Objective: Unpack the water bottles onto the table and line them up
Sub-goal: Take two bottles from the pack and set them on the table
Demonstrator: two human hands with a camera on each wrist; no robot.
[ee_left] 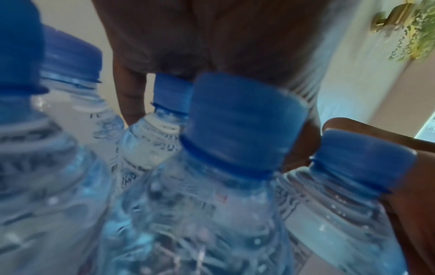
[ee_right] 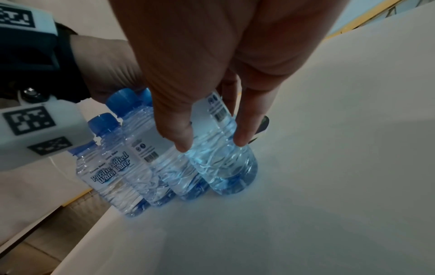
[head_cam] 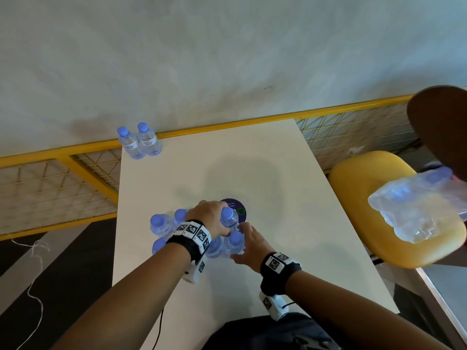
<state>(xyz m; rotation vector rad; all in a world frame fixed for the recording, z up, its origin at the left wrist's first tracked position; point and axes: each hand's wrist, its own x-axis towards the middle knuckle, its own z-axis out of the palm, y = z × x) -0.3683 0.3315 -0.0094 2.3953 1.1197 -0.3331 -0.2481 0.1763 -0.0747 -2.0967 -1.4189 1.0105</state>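
Note:
Several small clear water bottles with blue caps stand in a tight cluster (head_cam: 161, 226) on the white table (head_cam: 252, 160), near its left edge. My left hand (head_cam: 208, 214) reaches over the cluster from above and curls around the neck of the far right bottle (head_cam: 229, 218). Right beside it, my right hand (head_cam: 246, 245) pinches the body of the near right bottle (head_cam: 235, 242) between thumb and fingers (ee_right: 244, 130); that bottle (ee_right: 226, 163) stands on the table. In the left wrist view, blurred caps (ee_left: 244, 122) fill the frame under my palm (ee_left: 212, 37). Two more bottles (head_cam: 140, 142) stand side by side at the table's far left corner.
A shrink-wrapped pack of bottles (head_cam: 417, 208) lies on a yellow chair (head_cam: 366, 178) to the right of the table. A round purple sticker (head_cam: 237, 207) lies on the tabletop behind my hands. A yellow mesh railing (head_cam: 75, 157) runs along the far edge.

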